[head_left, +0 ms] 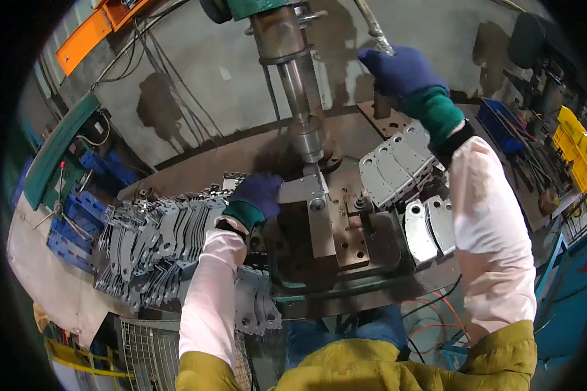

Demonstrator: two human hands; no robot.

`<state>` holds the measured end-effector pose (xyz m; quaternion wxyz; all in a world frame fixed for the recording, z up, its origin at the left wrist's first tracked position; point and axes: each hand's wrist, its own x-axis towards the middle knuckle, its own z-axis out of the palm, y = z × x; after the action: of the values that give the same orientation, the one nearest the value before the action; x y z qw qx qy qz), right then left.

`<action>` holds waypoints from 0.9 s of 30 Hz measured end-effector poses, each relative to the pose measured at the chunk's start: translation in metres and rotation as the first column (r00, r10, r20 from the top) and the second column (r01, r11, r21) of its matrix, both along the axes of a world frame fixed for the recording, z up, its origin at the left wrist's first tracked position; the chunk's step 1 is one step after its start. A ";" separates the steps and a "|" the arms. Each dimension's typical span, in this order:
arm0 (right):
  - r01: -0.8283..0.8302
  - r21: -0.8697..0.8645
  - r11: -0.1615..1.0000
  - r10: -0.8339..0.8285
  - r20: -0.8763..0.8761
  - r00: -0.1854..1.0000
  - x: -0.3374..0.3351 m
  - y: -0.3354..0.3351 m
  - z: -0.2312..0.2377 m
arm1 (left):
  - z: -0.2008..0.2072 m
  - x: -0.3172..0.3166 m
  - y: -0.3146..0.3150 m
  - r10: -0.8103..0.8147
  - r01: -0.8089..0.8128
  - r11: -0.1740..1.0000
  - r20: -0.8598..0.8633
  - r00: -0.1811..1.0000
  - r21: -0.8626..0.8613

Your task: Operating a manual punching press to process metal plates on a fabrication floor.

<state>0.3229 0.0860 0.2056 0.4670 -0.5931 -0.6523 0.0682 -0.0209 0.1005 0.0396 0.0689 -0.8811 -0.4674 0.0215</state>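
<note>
The left hand (259,193), gloved, presses a flat metal plate (301,189) onto the fixture block (319,228) under the press spindle (304,130) at the table's middle, fingers closed on its edge. The right hand (401,70) wraps shut around the lever (375,29) at the far edge. Judging by this, it is the pressing step; the pull needs the plate seated. The glove hides the plate's left end
</note>
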 end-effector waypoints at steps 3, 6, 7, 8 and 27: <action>-0.029 -0.074 0.997 0.029 -0.001 1.000 0.004 -0.009 0.005 | -0.009 -0.006 0.005 -0.066 0.060 0.995 0.063 0.996 0.082; 0.020 -0.056 0.998 -0.016 0.077 0.997 0.004 -0.005 0.005 | -0.012 -0.008 0.008 -0.072 0.066 0.995 0.091 0.993 0.069; 0.040 -0.043 0.998 -0.036 0.103 0.994 0.003 -0.003 0.005 | -0.013 -0.009 0.010 -0.065 0.059 0.996 0.096 0.993 0.060; 0.069 0.003 0.998 -0.069 0.120 0.990 0.003 0.000 0.002 | -0.013 -0.009 0.010 -0.064 0.060 0.997 0.082 0.995 0.046; 0.325 0.359 0.875 -0.312 -0.096 0.945 -0.014 0.080 -0.015 | -0.008 -0.012 0.013 -0.105 0.103 0.994 0.146 0.984 0.019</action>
<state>0.3091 0.1657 0.1907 0.5866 -0.5921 -0.5386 -0.1232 -0.0326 0.1133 0.0312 0.0406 -0.9031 -0.4246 -0.0496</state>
